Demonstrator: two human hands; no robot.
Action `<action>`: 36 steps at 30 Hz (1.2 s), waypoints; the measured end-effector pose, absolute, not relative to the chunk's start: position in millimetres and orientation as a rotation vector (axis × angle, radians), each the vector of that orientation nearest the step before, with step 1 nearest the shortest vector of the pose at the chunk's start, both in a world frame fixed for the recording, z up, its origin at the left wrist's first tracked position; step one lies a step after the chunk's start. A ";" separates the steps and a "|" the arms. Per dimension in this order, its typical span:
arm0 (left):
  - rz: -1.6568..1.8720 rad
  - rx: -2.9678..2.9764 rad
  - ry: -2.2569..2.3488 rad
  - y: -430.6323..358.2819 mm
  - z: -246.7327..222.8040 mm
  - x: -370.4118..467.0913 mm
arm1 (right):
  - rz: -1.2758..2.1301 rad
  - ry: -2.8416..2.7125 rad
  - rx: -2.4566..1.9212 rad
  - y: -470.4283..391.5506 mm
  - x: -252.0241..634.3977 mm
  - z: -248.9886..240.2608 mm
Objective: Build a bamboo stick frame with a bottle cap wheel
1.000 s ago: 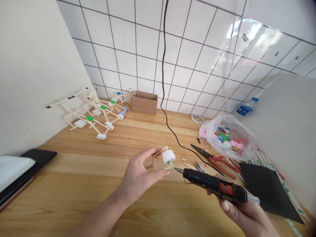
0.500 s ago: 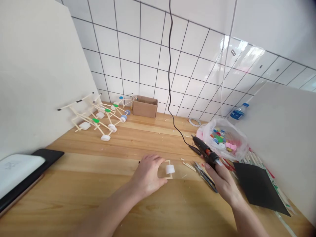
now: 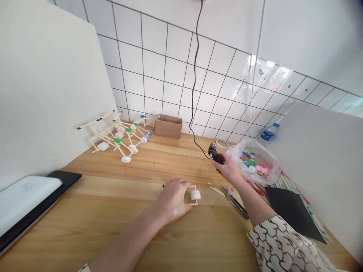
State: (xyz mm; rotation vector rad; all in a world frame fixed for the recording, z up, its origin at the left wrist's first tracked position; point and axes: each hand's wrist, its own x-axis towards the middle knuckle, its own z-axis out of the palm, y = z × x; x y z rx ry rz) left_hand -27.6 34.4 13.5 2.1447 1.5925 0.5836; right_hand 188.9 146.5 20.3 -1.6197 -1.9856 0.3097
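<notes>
My left hand (image 3: 174,200) is closed around a small wooden stick frame (image 3: 194,204) at the middle of the table, gripping its sides between thumb and fingers. Between the frame's two arms sits a white bottle cap (image 3: 195,195). Most of the frame is hidden by my hand; a dark tip shows on its far left. My right hand (image 3: 230,169) grips a black hot glue gun (image 3: 214,153) by its handle, farther back on the table, beside the plastic bag. A black cord (image 3: 195,94) runs from near the gun up the wall.
Scissors (image 3: 236,204) and loose sticks (image 3: 217,191) lie right of the frame. A bag of bottle caps (image 3: 272,166), a black sheet (image 3: 292,211), a bottle (image 3: 269,133) and a tape roll (image 3: 222,143) are around them. Stick models (image 3: 113,139) stand back left by a cardboard box (image 3: 168,127).
My right hand has moved the glue gun back and left, and turned it. My left hand has stayed on the stick frame. The view has shifted slightly.
</notes>
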 end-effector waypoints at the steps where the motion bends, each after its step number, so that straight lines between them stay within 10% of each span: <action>1: 0.578 2.144 1.594 34.1 14.1 -27.5 | 0.304 -1.984 -1.648 152.6 184.9 18.4; 36: 0.531 2.191 1.489 37.6 5.7 -28.5 | 0.195 -1.984 -2.155 208.5 143.1 -4.3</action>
